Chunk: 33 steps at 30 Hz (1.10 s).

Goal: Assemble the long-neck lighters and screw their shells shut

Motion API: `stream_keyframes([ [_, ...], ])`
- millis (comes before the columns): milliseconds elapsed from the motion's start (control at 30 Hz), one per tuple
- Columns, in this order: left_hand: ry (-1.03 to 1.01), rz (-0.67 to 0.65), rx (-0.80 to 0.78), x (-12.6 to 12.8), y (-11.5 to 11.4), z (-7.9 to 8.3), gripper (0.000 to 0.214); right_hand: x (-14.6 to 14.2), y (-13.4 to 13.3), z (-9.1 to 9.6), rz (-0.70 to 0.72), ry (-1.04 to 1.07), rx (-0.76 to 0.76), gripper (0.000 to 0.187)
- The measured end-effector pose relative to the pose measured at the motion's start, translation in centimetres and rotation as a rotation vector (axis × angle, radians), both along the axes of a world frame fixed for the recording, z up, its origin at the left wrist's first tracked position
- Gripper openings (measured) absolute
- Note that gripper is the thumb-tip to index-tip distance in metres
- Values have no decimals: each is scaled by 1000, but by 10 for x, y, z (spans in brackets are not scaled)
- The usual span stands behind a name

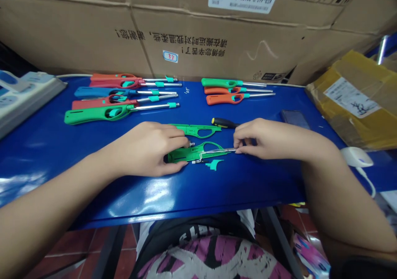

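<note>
My left hand point(155, 146) grips the handle end of a green lighter half-shell point(200, 151), which lies open side up on the blue table. Between the thumb and fingers of my right hand point(252, 138) is a thin metal rod point(228, 150), its other end reaching into the shell's front. Thin white wires run along the shell. A second green half-shell point(198, 130) lies just behind, partly covered by my left fingers. Nearer me are a teal trigger point(214, 164) and a small dark cylindrical part point(198, 162). A black and yellow screwdriver point(225, 123) lies behind my right fingers.
Several lighters point(102, 114) in different colours lie at the back left, and three more lighters point(225, 99) at the back right. A large cardboard box point(93, 26) walls off the back. A phone point(294, 118), a yellow-taped carton point(356, 99) and a white mouse point(356, 157) are right; a power strip point(25, 99) is left.
</note>
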<state>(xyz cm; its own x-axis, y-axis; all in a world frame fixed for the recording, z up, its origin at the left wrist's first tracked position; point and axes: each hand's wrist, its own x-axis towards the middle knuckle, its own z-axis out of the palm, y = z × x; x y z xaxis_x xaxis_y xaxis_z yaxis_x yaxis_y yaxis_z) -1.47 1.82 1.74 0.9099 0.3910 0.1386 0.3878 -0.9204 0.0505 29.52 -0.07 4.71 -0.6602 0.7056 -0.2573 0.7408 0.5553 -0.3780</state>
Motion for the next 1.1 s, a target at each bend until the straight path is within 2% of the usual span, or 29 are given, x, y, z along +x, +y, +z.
stream_keyframes([
  [300, -10, 5, 0, 1, 0, 1, 28, 0, -3, 2, -15, -66, -8, 15],
  [567, -15, 23, -9, -1, 1, -1, 27, -4, -6, 0, 0, -58, 54, 12],
  [867, -127, 79, -13, 6, -8, 2, 44, -5, -6, 6, -23, 32, 117, 6],
  [1100, -176, 50, 0, 9, -9, -5, 28, -5, -6, 4, -22, 55, 118, 6],
])
